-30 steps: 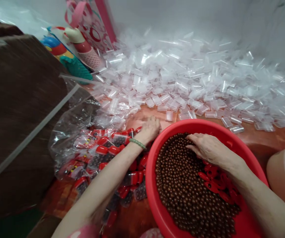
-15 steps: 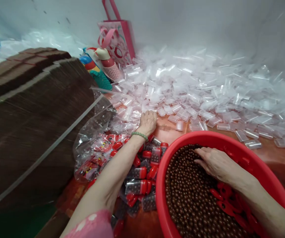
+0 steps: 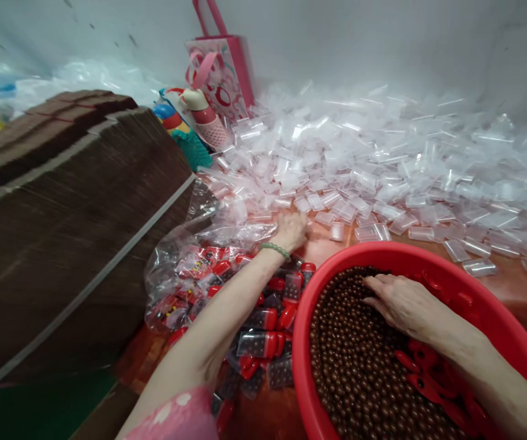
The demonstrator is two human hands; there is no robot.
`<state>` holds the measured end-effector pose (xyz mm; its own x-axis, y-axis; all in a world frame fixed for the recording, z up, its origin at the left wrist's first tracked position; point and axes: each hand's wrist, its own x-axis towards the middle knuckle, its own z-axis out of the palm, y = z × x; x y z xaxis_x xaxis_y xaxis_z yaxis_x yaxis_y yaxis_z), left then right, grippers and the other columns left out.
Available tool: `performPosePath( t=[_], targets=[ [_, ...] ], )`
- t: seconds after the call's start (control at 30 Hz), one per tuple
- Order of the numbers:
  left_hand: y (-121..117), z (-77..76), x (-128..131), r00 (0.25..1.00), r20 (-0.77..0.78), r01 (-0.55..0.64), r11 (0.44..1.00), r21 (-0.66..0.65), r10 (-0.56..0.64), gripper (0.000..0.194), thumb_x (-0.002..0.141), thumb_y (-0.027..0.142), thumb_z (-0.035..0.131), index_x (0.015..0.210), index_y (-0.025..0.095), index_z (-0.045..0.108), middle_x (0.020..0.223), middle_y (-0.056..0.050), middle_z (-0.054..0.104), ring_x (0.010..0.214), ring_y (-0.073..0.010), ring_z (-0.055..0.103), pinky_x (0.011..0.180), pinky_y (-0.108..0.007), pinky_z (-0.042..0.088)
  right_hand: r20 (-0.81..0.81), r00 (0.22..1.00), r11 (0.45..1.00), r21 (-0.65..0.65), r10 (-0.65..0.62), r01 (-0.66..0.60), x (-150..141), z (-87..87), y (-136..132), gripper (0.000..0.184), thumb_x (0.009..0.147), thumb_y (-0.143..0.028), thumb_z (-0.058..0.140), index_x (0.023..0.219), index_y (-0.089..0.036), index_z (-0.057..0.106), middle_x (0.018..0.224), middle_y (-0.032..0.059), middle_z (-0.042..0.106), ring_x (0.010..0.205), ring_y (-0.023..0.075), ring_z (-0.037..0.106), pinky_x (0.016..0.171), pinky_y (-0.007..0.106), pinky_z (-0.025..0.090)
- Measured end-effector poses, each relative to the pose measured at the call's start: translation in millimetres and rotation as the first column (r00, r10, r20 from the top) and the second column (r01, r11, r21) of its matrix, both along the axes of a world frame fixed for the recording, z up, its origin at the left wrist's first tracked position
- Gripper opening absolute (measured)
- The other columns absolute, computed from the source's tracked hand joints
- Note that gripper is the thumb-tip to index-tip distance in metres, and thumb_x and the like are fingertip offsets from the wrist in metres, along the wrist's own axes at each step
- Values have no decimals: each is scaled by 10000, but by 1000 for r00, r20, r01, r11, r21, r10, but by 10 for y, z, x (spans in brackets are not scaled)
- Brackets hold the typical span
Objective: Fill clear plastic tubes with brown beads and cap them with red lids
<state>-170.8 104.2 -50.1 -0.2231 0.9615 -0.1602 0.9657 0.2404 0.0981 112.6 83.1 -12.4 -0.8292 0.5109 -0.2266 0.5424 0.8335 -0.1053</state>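
My left hand [image 3: 292,232], with a green bead bracelet [image 3: 275,250] at the wrist, reaches down to the orange surface [image 3: 322,244] beside loose clear plastic cases [image 3: 336,231]. Its fingertips are blurred, so I cannot make out whether they grip anything. Below that forearm lies a heap of small clear packs with red caps and dark balls inside [image 3: 256,344]. On the right, my right hand [image 3: 400,304] rests over glossy brown balls [image 3: 355,360] in a red basin [image 3: 303,342]. Its thumb and fingers are apart, nothing visible between them. Red plastic pieces [image 3: 423,385] lie under that forearm.
A wide heap of clear cases [image 3: 382,165] spreads along the wall. At left stands a strapped stack of brown cardboard [image 3: 84,201], with a clear plastic bag [image 3: 162,269] against it. Behind are a pink bottle [image 3: 208,122], a teal-and-blue item [image 3: 190,146] and a pink bag [image 3: 226,79].
The view has swung left. My left hand moved forward to the clear cases, then slightly right and down. My right hand stays over the brown balls.
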Motion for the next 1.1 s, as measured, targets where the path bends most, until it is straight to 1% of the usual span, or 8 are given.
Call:
performPosePath(
  t=[0.2, 0.37, 0.53, 0.7, 0.8, 0.97, 1.03, 1.1],
  targets=[
    [69, -6, 230, 936, 342, 49, 994, 93, -78, 368, 941, 357, 599, 1253, 164, 577, 1255, -103, 610, 1067, -231, 634, 891, -448, 558, -42, 999, 1000, -17, -19, 19, 63, 81, 61, 131, 969, -246, 506, 963, -180, 619, 927, 90, 730, 832, 238, 722, 701, 326, 536],
    [5, 236, 194, 751, 650, -72, 965, 252, -113, 154, 889, 243, 629, 985, 124, 611, 936, -57, 680, 868, -178, 648, 795, -354, 551, -344, 928, 984, -146, -143, 97, 100, 174, 118, 212, 963, -265, 523, 1111, -172, 643, 1069, 112, 733, 964, 260, 706, 848, 400, 557],
    [-306, 623, 452, 420, 864, -72, 939, 336, -277, 195, 830, 295, 665, 841, 172, 514, 868, -34, 693, 818, -156, 666, 775, -306, 527, -615, 596, 803, -589, -516, 87, 28, 262, 121, 415, 966, -402, 514, 1326, -200, 557, 1136, 98, 721, 965, 213, 694, 887, 393, 561],
    [-628, 791, 754, -209, 968, 110, 980, 164, -138, 249, 748, 280, 774, 816, 169, 562, 805, -10, 690, 766, -139, 656, 779, -293, 496, -570, 531, 565, -802, -627, -193, 23, 451, 71, 527, 877, -457, 651, 1364, -283, 551, 1186, 57, 697, 1009, 196, 674, 899, 366, 546],
    [-710, 781, 855, -254, 967, 160, 985, 70, -27, 300, 700, 298, 820, 809, 163, 575, 765, 6, 663, 718, -128, 628, 732, -276, 479, -530, 516, 479, -844, -673, -242, 34, 528, 47, 515, 785, -496, 745, 1243, -280, 648, 1276, 55, 651, 1143, 232, 622, 973, 380, 499],
    [-789, 774, 913, -265, 964, 96, 995, 25, 1, 340, 693, 343, 826, 842, 157, 584, 787, -1, 646, 735, -138, 625, 724, -282, 502, -390, 472, 278, -915, -791, -291, -21, 437, 24, 536, 666, -499, 828, 1098, -216, 680, 1010, 45, 717, 859, 189, 677, 805, 327, 529],
    [-806, 760, 896, -217, 976, 73, 997, -4, 20, 320, 745, 346, 780, 905, 155, 581, 829, -17, 649, 748, -147, 637, 730, -299, 524, -376, 508, 255, -922, -775, -293, -19, 437, 27, 454, 691, -482, 811, 1010, -191, 670, 870, 19, 700, 756, 159, 653, 742, 298, 524],
    [-804, 723, 869, -120, 993, 38, 999, -21, 25, 307, 808, 335, 711, 1009, 152, 568, 909, -41, 655, 793, -156, 651, 755, -311, 536, -393, 595, 316, -919, -701, -235, 16, 497, 32, 378, 747, -458, 771, 971, -182, 645, 803, 3, 670, 712, 146, 623, 702, 279, 514]
  ],
)
